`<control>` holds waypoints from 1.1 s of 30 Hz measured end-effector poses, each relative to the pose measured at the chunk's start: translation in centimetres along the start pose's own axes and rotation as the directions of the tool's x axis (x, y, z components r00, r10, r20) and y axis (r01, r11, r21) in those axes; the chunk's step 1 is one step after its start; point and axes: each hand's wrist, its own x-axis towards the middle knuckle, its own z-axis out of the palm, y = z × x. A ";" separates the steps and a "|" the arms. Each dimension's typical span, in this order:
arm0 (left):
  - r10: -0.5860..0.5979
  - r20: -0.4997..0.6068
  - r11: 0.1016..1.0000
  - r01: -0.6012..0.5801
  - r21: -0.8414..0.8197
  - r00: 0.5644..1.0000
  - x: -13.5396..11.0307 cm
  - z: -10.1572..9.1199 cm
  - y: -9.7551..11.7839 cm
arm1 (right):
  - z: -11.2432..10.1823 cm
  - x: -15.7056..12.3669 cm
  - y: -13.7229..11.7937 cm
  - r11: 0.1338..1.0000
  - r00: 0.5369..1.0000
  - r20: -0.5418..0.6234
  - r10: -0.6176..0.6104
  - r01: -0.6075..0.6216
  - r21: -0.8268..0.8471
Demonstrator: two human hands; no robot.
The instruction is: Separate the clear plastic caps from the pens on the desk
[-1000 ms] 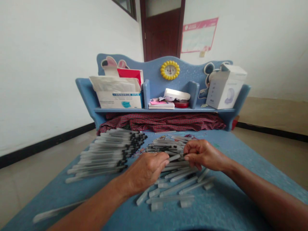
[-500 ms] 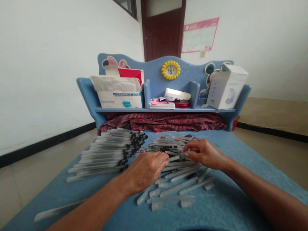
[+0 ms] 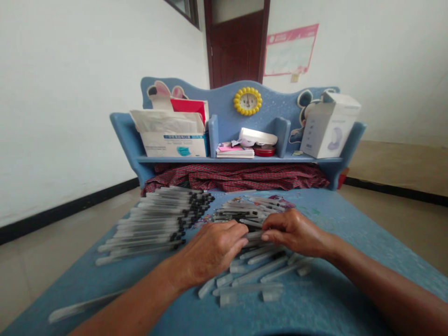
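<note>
My left hand [image 3: 212,249] and my right hand [image 3: 293,232] meet over a loose heap of clear pen barrels [image 3: 257,270] on the blue desk [image 3: 325,298]. Both hands are closed in a pinch on one clear pen part [image 3: 252,235] held between them. Behind the hands lies a pile of pen refills and tubes [image 3: 245,211]. To the left, a stacked row of finished pens with black tips [image 3: 157,221] lies side by side.
A blue shelf [image 3: 241,159] stands at the back with a box of masks [image 3: 173,135], a white carton [image 3: 329,125], papers, a red tin and a yellow clock [image 3: 247,101]. A red plaid cloth [image 3: 238,176] lies under it. One stray pen barrel [image 3: 84,305] lies near the front left.
My right hand has moved down and left toward my left hand, so the fingertips now meet on the pen part. The left hand has barely moved.
</note>
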 end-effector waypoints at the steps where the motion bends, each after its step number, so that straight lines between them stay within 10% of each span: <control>1: -0.006 -0.007 1.000 0.006 0.005 1.000 0.0 -0.1 -0.1 | -0.1 0.0 0.2 1.000 1.000 -0.007 0.013 -0.013 0.023; 22: -0.008 -0.073 1.000 0.007 -0.012 0.997 -0.1 -0.4 -1.6 | -0.6 0.0 1.3 0.883 0.982 -0.071 0.176 -0.126 0.451; 33: -0.348 0.126 0.937 0.340 0.084 0.929 -1.2 -4.3 -7.3 | -3.5 -0.5 4.3 0.856 0.967 0.043 0.250 -0.241 0.457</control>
